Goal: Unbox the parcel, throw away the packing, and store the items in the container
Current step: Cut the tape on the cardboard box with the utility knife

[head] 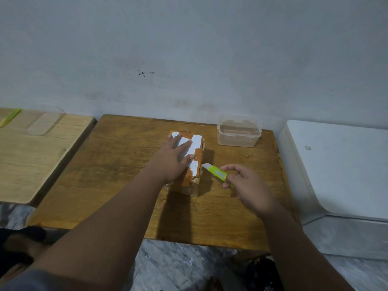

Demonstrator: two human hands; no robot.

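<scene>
A small cardboard parcel with a white label and orange tape stands in the middle of the brown wooden table. My left hand lies flat on its top, fingers spread. My right hand holds a lime-green utility knife, whose pale tip points at the parcel's right side near the top edge. A clear plastic container without a lid stands behind and to the right of the parcel.
A lighter wooden table adjoins on the left, bearing a clear lid and a green-edged item. A white appliance stands close on the right. A grey wall rises behind. Marbled floor lies below the front edge.
</scene>
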